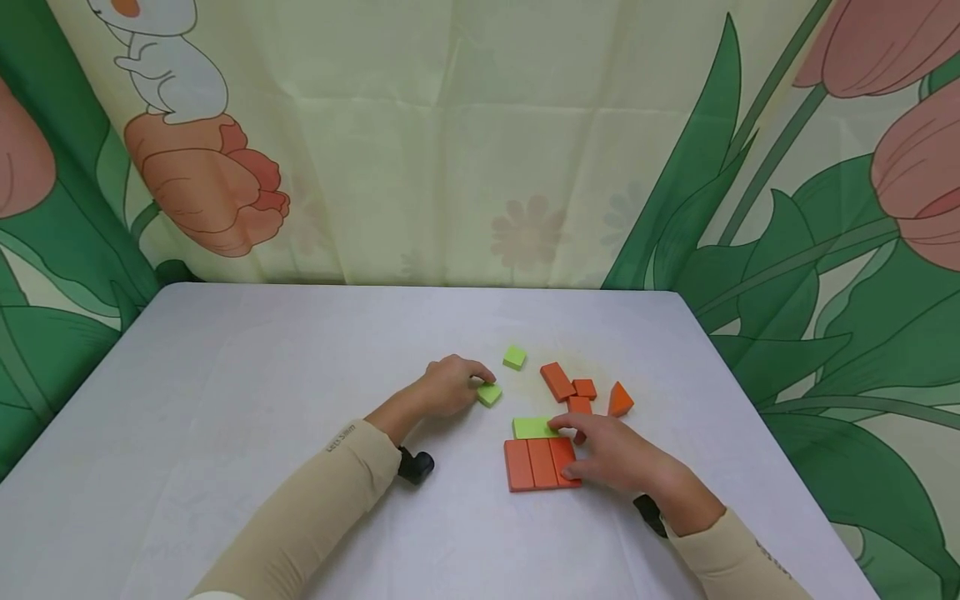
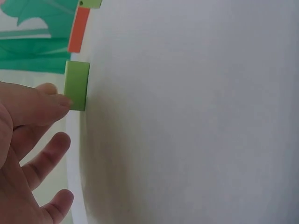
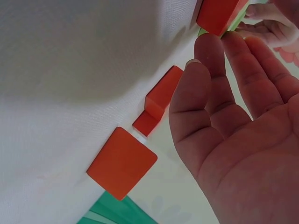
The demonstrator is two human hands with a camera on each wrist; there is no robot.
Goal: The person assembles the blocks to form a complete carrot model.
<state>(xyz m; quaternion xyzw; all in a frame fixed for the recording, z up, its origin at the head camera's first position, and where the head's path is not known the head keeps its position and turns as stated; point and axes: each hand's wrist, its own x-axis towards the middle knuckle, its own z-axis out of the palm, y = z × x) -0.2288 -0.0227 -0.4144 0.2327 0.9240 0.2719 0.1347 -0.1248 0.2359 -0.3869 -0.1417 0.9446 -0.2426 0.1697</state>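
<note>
Left hand [image 1: 450, 385] pinches a green square [image 1: 489, 394] at its 3 o'clock. Right hand [image 1: 611, 454], fingers relaxed, touches the green bar [image 1: 531, 427] above the orange slab [image 1: 534, 464], at its 9 o'clock.

Small green block [image 1: 489, 393], flat on table [image 1: 262, 400]

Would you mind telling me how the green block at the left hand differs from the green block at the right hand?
The small green block looks roughly square, while the long green block is an elongated rectangle. The small one lies apart on the table, touched by the left hand; the long one lies against the row of orange blocks, under the right hand fingertips. Both are light green and lie flat.
</note>
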